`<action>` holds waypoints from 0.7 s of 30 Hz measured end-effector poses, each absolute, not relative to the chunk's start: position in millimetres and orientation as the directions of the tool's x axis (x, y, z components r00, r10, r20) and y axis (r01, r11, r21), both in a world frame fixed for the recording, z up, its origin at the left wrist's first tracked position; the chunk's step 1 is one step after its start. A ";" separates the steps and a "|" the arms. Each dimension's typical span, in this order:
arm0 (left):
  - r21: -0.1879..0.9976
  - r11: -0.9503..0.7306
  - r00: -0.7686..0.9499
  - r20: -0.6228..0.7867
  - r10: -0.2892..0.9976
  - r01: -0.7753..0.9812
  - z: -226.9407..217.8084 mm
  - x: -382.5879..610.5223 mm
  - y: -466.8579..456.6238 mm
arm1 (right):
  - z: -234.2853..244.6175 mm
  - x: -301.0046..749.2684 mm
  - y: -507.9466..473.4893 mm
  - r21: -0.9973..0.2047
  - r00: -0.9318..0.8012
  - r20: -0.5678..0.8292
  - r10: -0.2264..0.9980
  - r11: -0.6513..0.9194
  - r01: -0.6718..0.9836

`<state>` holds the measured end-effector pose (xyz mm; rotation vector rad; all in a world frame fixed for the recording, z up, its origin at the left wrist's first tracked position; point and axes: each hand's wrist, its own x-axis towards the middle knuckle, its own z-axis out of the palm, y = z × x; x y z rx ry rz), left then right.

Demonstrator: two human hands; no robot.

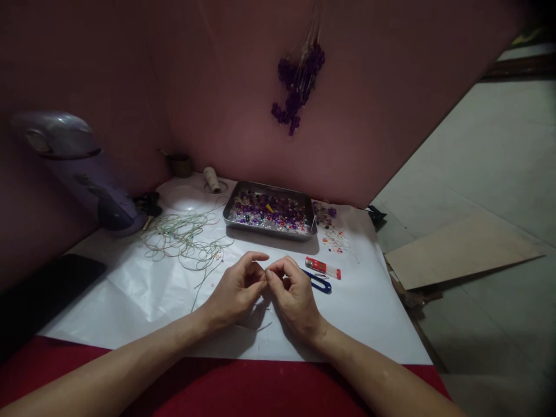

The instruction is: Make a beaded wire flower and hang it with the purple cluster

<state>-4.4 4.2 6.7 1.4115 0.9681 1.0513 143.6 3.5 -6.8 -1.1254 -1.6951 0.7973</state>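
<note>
Seemingly mid-piece: left hand and right hand pinch shut, fingertips meeting, on something too fine to identify; loose cord lies at ten o'clock, the tray at twelve is full of beads, and beaded purple clusters already hang above

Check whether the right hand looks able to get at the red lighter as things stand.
Probably yes: the red lighter lies on the white sheet just beyond the right hand, with only the blue snips beside it, though its fingers are pinched shut.
</note>
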 end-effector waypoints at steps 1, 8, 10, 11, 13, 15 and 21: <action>0.997 -0.070 0.277 0.072 0.958 -0.017 6.8 -4.9 4.7 | -8.6 143.9 5.3 -0.890 -0.137 0.312 0.940 0.339 0.305; 0.998 -0.040 0.253 0.053 0.966 -0.058 7.7 -6.3 6.2 | -8.4 143.9 7.7 -0.920 -0.093 0.299 0.950 0.313 0.235; 0.997 -0.064 0.264 0.070 0.962 -0.031 6.4 -5.7 5.5 | -4.9 143.2 5.5 -0.889 -0.139 0.330 0.933 0.357 0.286; 0.997 -0.078 0.270 0.079 0.960 -0.013 5.7 -5.5 5.3 | -3.5 142.8 4.8 -0.876 -0.158 0.341 0.927 0.375 0.305; 0.995 -0.095 0.283 0.088 0.955 0.011 4.8 -5.3 4.9 | -2.1 142.2 4.4 -0.870 -0.166 0.347 0.923 0.383 0.310; 0.997 -0.079 0.286 0.078 0.955 -0.009 5.2 -5.6 4.7 | -2.8 142.1 5.3 -0.895 -0.149 0.324 0.934 0.353 0.273; 0.995 -0.010 0.231 0.032 0.972 -0.095 8.8 -7.6 6.3 | -9.9 142.5 8.5 -0.958 -0.114 0.216 0.970 0.233 0.165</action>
